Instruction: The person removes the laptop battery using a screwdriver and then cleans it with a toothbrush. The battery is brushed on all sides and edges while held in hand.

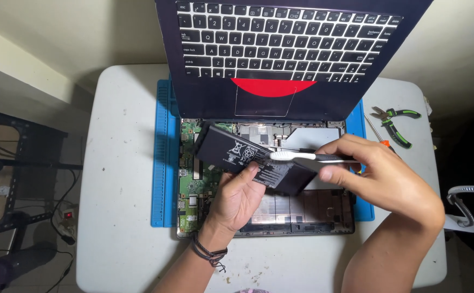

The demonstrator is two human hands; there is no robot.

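Both hands [237, 198] hold battery [247, 160] and toothbrush [296, 156] over opened laptop [215, 179].

A small white table [123, 228] with rounded corners carried everything. A blue work mat [165, 163] lay flat on its middle, with the opened laptop base [193, 184] resting on the mat. Green-handled pliers [397, 122] lay on the bare tabletop near its right edge.

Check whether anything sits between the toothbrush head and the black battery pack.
Nothing visible does. The toothbrush in the right hand has its head right at the battery pack, which the left hand holds up from beneath.
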